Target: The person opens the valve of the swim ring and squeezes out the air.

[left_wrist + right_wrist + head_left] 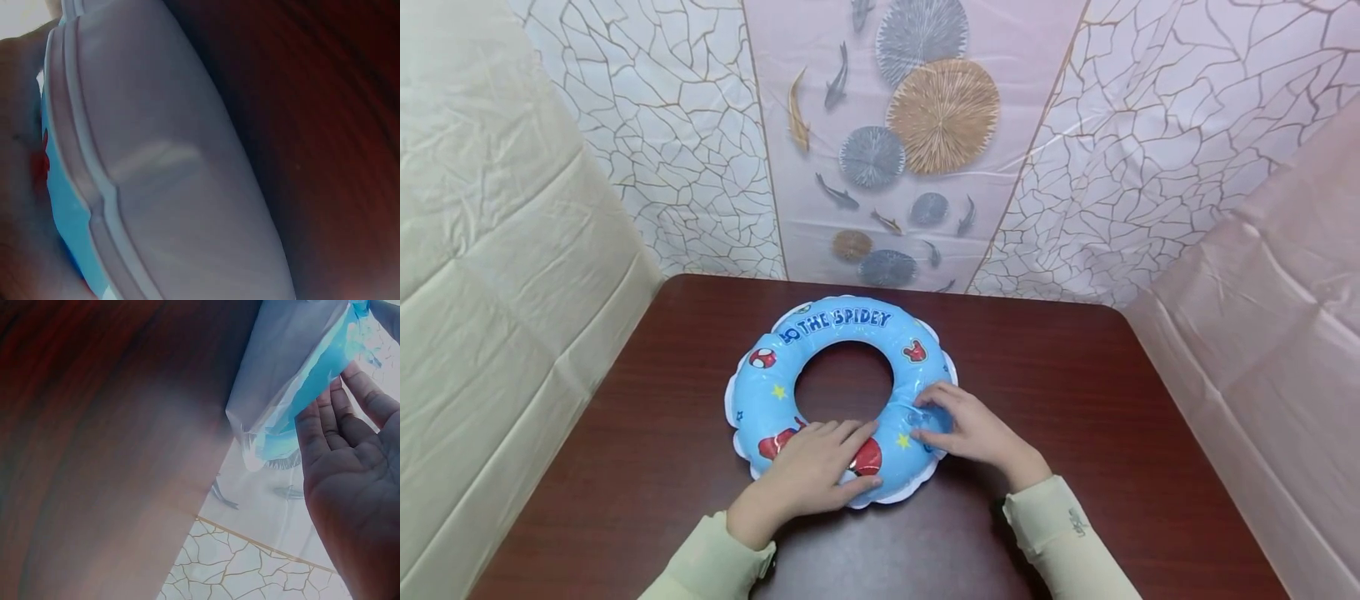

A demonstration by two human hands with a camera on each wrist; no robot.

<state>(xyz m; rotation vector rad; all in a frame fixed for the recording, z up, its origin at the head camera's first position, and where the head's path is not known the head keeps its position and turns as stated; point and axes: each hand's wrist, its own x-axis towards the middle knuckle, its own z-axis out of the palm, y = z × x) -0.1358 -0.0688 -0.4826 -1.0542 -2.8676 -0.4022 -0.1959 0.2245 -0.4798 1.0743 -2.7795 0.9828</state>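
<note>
A blue inflatable swim ring [838, 312] lies on the table, printed with "THE SPIDEY", stars and red figures, its edge white and scalloped. My left hand [820, 467] rests flat across its near side, fingers toward the hole and thumb to the right. At the ring's right side, my right hand [973, 425] touches the blue top with its fingertips, thumb and forefinger apart around a transparent bluish patch. The ring creases there. In the left wrist view, the ring's pale underside [162, 137] bulges over the wood; the right wrist view shows fingers [347, 415] against the blue vinyl.
The dark red-brown wooden table [1060, 375] has rounded far corners. Behind it hangs a patterned cloth [880, 225] with fish and round discs. Pale cloth walls stand on the left [512, 275] and right [1262, 292].
</note>
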